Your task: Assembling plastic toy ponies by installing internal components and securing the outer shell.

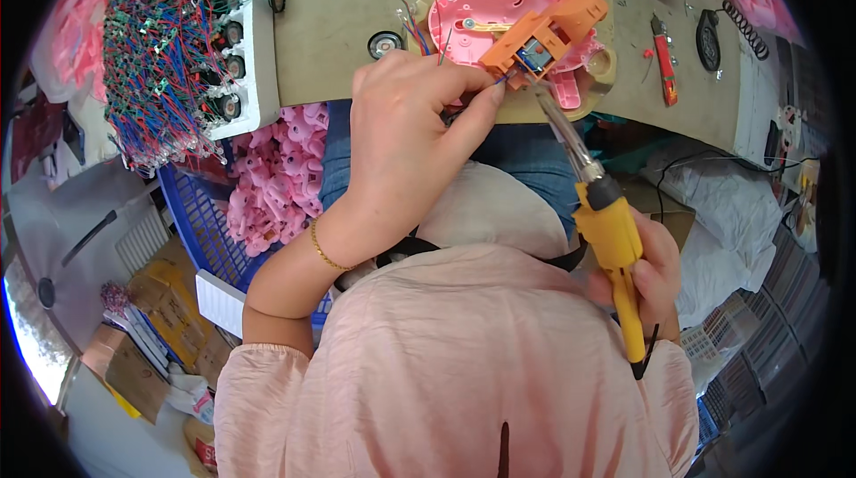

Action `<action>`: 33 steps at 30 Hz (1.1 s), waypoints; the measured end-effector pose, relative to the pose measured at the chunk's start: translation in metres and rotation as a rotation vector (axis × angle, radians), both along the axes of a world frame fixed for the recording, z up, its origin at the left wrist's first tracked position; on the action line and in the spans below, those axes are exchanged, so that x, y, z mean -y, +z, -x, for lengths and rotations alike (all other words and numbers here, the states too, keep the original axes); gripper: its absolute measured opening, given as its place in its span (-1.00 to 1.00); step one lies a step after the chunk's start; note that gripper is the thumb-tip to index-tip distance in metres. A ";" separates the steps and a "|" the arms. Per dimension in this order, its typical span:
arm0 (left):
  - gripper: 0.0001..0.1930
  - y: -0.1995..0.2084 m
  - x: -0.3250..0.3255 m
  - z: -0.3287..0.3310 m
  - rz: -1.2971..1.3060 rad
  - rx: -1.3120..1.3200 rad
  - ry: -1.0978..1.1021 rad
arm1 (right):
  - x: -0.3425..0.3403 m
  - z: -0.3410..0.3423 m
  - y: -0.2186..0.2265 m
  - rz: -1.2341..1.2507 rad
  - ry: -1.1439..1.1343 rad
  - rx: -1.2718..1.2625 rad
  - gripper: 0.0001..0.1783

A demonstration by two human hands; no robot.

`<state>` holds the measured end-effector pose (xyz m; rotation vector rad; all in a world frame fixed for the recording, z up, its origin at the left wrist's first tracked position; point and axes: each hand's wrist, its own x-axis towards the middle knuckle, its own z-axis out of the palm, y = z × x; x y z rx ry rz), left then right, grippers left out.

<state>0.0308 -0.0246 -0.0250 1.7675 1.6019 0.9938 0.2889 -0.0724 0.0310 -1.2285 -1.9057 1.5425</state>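
My right hand (658, 273) is wrapped round the yellow handle of a soldering iron (611, 233). The iron slants up and left, its tip close to the lower edge of an orange plastic housing (581, 12). At that same edge my left hand (401, 121) pinches a thin dark wire (501, 80) between thumb and forefinger. A small blue part (535, 56) sits in the housing's opening. Beneath the housing lies a pink plastic shell half (459, 10). Whether the iron's tip touches the wire cannot be made out.
A small round speaker (385, 44) lies left of the shell. A white foam tray (260, 41) holds speakers and bundled coloured wires at the left. Red-handled pliers (664, 63) and a black coiled cord (744, 28) lie at the right. Below the table, a blue basket (201, 237) stands by pink parts.
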 end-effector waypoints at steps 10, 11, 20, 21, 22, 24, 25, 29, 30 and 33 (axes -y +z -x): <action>-0.91 0.009 0.001 0.010 -0.168 -0.179 -0.074 | 0.012 -0.021 0.008 0.321 -0.267 0.039 -0.22; -0.88 0.010 0.002 0.013 -0.314 -0.281 -0.053 | 0.011 -0.019 0.007 0.314 -0.274 0.039 -0.22; -0.91 0.026 -0.010 0.005 0.043 0.102 -0.044 | 0.004 -0.012 -0.022 -0.527 -0.340 -0.276 -0.35; -0.93 0.025 -0.011 0.005 0.001 0.034 -0.064 | 0.003 -0.013 -0.021 -0.528 -0.342 -0.281 -0.35; -0.93 0.025 -0.013 0.005 0.000 0.030 -0.066 | 0.000 -0.015 -0.017 -0.492 -0.280 -0.292 -0.32; -0.93 0.023 -0.017 0.004 -0.043 0.016 0.011 | -0.002 -0.013 -0.017 -0.458 -0.221 -0.308 -0.28; -0.93 0.024 -0.023 0.005 -0.119 0.045 0.062 | -0.002 -0.009 -0.020 -0.495 -0.270 -0.348 -0.32; -0.93 0.021 -0.030 0.006 -0.061 0.028 -0.063 | 0.001 -0.007 -0.018 -0.481 -0.448 -0.277 -0.36; -0.93 0.021 -0.030 0.005 -0.063 0.028 -0.066 | 0.001 -0.007 -0.017 -0.483 -0.451 -0.277 -0.36; -0.92 0.022 -0.028 0.002 0.079 0.169 -0.038 | 0.001 -0.005 -0.016 -0.468 -0.479 -0.266 -0.37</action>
